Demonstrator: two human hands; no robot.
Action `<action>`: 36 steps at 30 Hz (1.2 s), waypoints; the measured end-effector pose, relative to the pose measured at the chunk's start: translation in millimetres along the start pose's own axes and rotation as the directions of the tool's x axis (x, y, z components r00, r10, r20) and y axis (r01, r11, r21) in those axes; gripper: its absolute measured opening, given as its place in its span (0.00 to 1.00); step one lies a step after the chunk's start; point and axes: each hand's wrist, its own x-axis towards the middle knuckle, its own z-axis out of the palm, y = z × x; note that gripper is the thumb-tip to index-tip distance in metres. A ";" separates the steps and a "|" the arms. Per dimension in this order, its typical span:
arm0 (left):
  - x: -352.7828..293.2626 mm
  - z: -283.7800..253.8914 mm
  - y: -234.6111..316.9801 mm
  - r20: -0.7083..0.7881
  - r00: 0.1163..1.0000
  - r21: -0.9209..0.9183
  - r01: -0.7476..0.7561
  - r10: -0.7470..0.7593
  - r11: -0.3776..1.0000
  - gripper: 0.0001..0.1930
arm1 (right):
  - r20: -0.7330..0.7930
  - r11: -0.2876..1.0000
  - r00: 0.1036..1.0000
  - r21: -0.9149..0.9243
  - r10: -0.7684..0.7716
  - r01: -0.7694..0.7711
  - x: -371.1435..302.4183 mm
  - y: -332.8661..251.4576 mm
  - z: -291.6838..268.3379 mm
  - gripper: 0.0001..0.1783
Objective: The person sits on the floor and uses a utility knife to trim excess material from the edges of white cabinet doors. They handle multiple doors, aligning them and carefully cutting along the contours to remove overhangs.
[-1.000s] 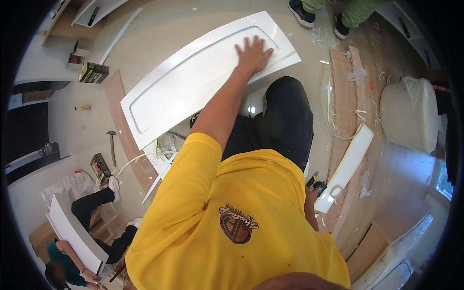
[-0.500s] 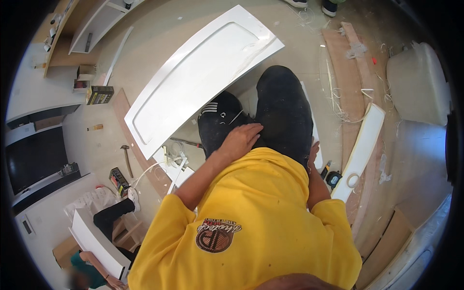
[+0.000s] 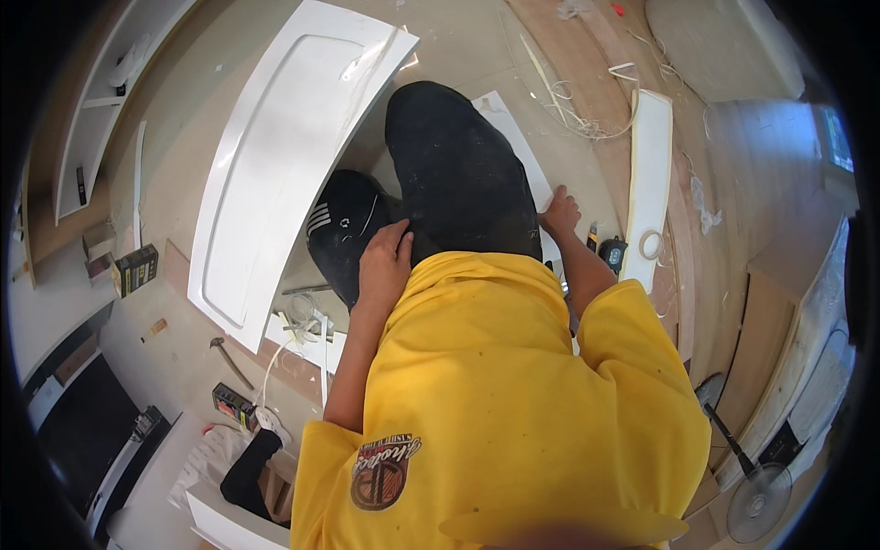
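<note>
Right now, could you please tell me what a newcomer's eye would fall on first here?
Probably the bright yellow shirt filling the lower middle. Next, perhaps, the large white panel slanting across the upper left, beside the dark trousers. The left hand rests on those trousers; the right hand is at the edge of another white panel.

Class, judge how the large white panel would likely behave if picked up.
The large white panel is probably stiff, judging by its crisp, board-like edges; its glossy reflections suggest it may be slippery.
</note>
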 end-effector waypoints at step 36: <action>74.5 -70.6 70.3 -0.118 0.983 -0.991 -0.108 -0.142 0.076 0.14 | 0.099 0.729 0.788 0.463 -0.608 0.504 -119.8 -109.1 -261.4 0.26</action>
